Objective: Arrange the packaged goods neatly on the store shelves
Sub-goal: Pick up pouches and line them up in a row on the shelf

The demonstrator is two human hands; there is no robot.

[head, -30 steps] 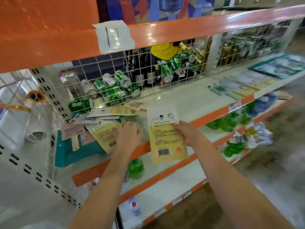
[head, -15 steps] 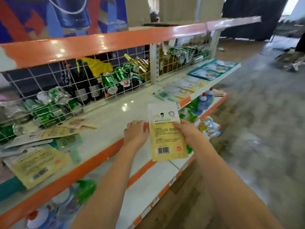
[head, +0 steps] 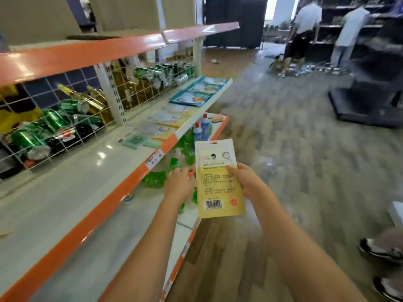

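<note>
Seen from the head camera, a person stands in a store aisle with both bare forearms stretched forward beside a long orange-edged shelf. The right hand grips a flat yellow-and-white packet by its right edge, thumb laid across the printed face, holding it upright in the air just off the shelf front, barcode toward the bottom. The left hand sits at the packet's left edge with fingers curled; whether it actually grasps the packet or only rests against it cannot be told. Further along the same shelf board, a row of flat packets in pale yellow lies face up, with teal-backed packets beyond them at the far end and two small green packets nearer the camera. Behind a white wire grid at the back of the shelf lie green cans on their sides, with gold-wrapped bottles among them. On the lower shelf, green bottles lie scattered, and two blue bottles with red caps stand upright near its far end. Across the wood-pattern floor, two people in light shirts stand facing dark shelving in the blurred background. A pair of sneakers shows at the right edge of the view.
</note>
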